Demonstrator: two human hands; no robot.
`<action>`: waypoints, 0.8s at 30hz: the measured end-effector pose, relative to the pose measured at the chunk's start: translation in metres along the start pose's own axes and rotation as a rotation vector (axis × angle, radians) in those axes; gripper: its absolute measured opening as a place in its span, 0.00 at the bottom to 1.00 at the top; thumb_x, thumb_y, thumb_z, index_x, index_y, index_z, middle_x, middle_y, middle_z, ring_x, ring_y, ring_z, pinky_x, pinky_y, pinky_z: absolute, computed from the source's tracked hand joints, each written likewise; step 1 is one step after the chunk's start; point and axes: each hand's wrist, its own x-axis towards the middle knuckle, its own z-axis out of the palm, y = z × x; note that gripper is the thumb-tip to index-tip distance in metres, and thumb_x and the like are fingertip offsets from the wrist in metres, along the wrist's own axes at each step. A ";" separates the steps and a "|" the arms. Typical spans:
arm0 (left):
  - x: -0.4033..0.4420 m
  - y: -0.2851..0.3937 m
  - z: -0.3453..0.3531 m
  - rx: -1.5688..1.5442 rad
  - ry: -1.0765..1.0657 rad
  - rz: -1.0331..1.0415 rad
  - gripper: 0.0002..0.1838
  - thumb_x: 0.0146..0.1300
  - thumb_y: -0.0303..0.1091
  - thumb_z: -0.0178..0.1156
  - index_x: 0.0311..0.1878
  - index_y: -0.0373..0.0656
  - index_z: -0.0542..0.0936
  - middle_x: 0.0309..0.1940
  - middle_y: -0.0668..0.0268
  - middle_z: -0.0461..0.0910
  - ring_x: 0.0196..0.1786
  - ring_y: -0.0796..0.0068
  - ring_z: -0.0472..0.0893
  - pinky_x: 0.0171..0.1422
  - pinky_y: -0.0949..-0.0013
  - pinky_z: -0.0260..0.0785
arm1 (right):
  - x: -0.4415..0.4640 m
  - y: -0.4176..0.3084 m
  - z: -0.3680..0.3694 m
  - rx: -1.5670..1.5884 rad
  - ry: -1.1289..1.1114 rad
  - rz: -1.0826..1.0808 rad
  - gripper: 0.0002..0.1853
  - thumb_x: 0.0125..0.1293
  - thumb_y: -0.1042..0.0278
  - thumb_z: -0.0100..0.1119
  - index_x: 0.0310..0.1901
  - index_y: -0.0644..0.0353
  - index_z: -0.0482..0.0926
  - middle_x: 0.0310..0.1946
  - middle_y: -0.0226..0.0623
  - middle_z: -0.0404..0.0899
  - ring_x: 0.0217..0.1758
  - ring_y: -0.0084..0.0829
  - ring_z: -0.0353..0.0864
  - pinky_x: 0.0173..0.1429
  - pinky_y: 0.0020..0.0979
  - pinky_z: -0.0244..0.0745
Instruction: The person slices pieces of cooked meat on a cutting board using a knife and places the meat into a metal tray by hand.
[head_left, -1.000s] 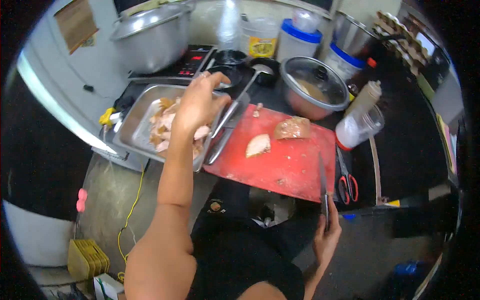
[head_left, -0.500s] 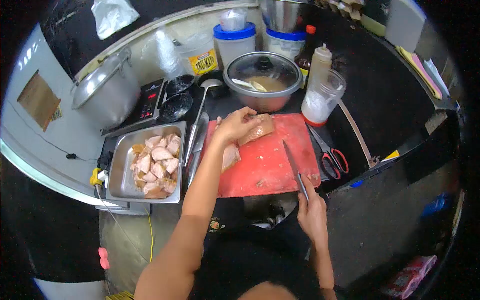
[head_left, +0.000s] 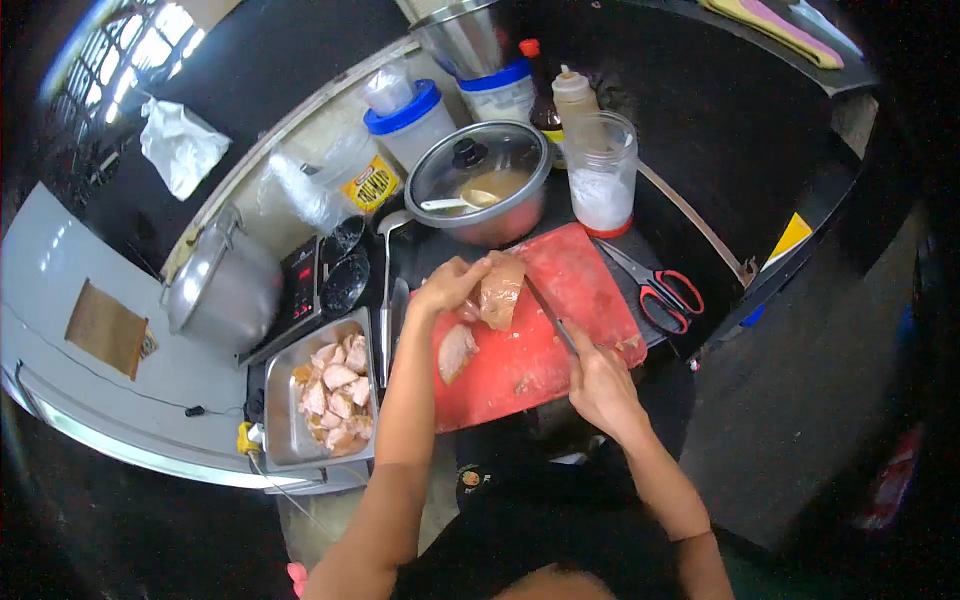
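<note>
I have the right hand [head_left: 602, 388] nearest me, its fingers wrapped around the handle of a knife [head_left: 550, 314]. The blade slants up and away over a red board [head_left: 500, 395], its tip just beside the right edge of a block of meat [head_left: 503, 292]; I can't tell whether the steel touches it. The block sits on the board's far half. At its left end is the left hand [head_left: 450, 287], fingers bent against the meat; from my view I can't tell whether they pinch it or only press. A cut slice [head_left: 457, 352] lies on the board, nearer me than the block.

I read the step in hand as lining up a cut through the block. To my mind the next move calls for a steady left hand, its fingertips clear of the edge, and a straight, even stroke from the right.

Left of the board, a metal tray [head_left: 284, 432] holds cut chunks [head_left: 340, 388], with a ladle [head_left: 386, 300] lying between tray and board. Scissors [head_left: 646, 279] rest on the counter just right of the board. Beyond it stand a lidded bowl [head_left: 518, 218] and a jar [head_left: 602, 200] of something white. Far to the left I see a big pot [head_left: 225, 290] beside a cooker [head_left: 303, 290].
</note>
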 end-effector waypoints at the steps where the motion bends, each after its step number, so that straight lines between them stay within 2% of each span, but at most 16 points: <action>1: -0.006 0.006 -0.002 -0.104 -0.051 -0.041 0.35 0.69 0.62 0.53 0.43 0.30 0.75 0.31 0.53 0.83 0.27 0.64 0.85 0.27 0.65 0.80 | 0.003 0.003 0.001 -0.001 0.010 -0.020 0.29 0.61 0.78 0.52 0.66 0.68 0.66 0.32 0.65 0.80 0.37 0.61 0.81 0.46 0.55 0.75; 3: -0.014 0.007 -0.001 -0.247 -0.106 -0.111 0.34 0.72 0.61 0.48 0.49 0.29 0.72 0.32 0.50 0.82 0.29 0.57 0.86 0.29 0.59 0.83 | 0.008 0.003 0.002 0.011 0.013 -0.020 0.28 0.61 0.77 0.52 0.66 0.66 0.67 0.32 0.65 0.80 0.38 0.61 0.81 0.47 0.55 0.73; 6: -0.034 0.011 0.010 -0.432 -0.053 -0.128 0.39 0.71 0.62 0.47 0.44 0.24 0.77 0.33 0.45 0.83 0.29 0.56 0.87 0.24 0.60 0.81 | 0.014 -0.003 -0.007 0.040 -0.013 0.021 0.25 0.63 0.77 0.51 0.64 0.64 0.69 0.34 0.64 0.80 0.41 0.62 0.80 0.50 0.56 0.71; 7: -0.037 0.011 0.009 -0.428 -0.070 -0.132 0.36 0.70 0.61 0.51 0.42 0.26 0.76 0.39 0.42 0.82 0.30 0.55 0.86 0.31 0.60 0.82 | 0.016 -0.003 -0.009 0.047 -0.022 0.024 0.25 0.63 0.77 0.52 0.65 0.64 0.69 0.34 0.64 0.80 0.41 0.62 0.80 0.49 0.55 0.72; 10: -0.035 0.006 0.012 0.086 0.258 -0.020 0.32 0.68 0.60 0.55 0.47 0.32 0.76 0.40 0.46 0.82 0.36 0.54 0.84 0.45 0.62 0.81 | 0.019 0.000 -0.009 0.050 -0.023 0.031 0.26 0.64 0.76 0.53 0.65 0.63 0.69 0.33 0.63 0.80 0.40 0.62 0.80 0.49 0.54 0.72; 11: -0.031 0.008 0.011 0.258 0.351 0.025 0.26 0.65 0.51 0.63 0.53 0.36 0.76 0.43 0.54 0.81 0.47 0.59 0.81 0.54 0.65 0.75 | 0.019 0.001 -0.010 0.046 -0.021 0.036 0.26 0.64 0.76 0.53 0.65 0.63 0.69 0.33 0.63 0.80 0.40 0.62 0.80 0.49 0.54 0.72; 14: -0.013 0.002 0.025 0.115 0.498 0.567 0.22 0.65 0.41 0.66 0.54 0.36 0.75 0.46 0.61 0.78 0.49 0.71 0.78 0.57 0.67 0.73 | 0.016 -0.003 -0.015 0.082 -0.015 0.037 0.26 0.64 0.75 0.53 0.66 0.61 0.69 0.32 0.62 0.80 0.39 0.61 0.80 0.49 0.54 0.72; 15: -0.011 0.003 0.028 -0.185 0.310 0.492 0.23 0.63 0.36 0.67 0.58 0.39 0.74 0.53 0.64 0.75 0.56 0.73 0.75 0.60 0.68 0.71 | 0.015 -0.001 -0.013 0.072 -0.013 0.030 0.26 0.65 0.75 0.53 0.66 0.61 0.69 0.32 0.62 0.80 0.39 0.60 0.80 0.49 0.55 0.72; 18: 0.003 -0.016 0.034 -0.227 0.109 0.370 0.24 0.63 0.34 0.67 0.60 0.40 0.72 0.54 0.66 0.74 0.59 0.75 0.74 0.62 0.69 0.69 | 0.013 0.007 -0.007 0.054 0.004 0.015 0.26 0.65 0.75 0.52 0.66 0.61 0.68 0.32 0.61 0.80 0.38 0.60 0.80 0.48 0.55 0.72; 19: 0.003 -0.018 0.037 -0.298 0.121 0.320 0.26 0.57 0.30 0.71 0.58 0.41 0.75 0.56 0.65 0.70 0.60 0.70 0.73 0.65 0.64 0.68 | 0.012 0.010 -0.003 0.058 0.011 0.009 0.26 0.65 0.75 0.52 0.66 0.61 0.68 0.32 0.60 0.80 0.38 0.60 0.80 0.48 0.55 0.72; 24: -0.015 -0.006 0.048 -0.270 0.216 0.377 0.26 0.55 0.28 0.72 0.56 0.39 0.74 0.56 0.65 0.68 0.61 0.69 0.72 0.65 0.63 0.68 | 0.008 0.008 -0.007 0.059 -0.019 0.050 0.30 0.64 0.76 0.52 0.69 0.62 0.63 0.34 0.59 0.79 0.35 0.60 0.80 0.44 0.53 0.75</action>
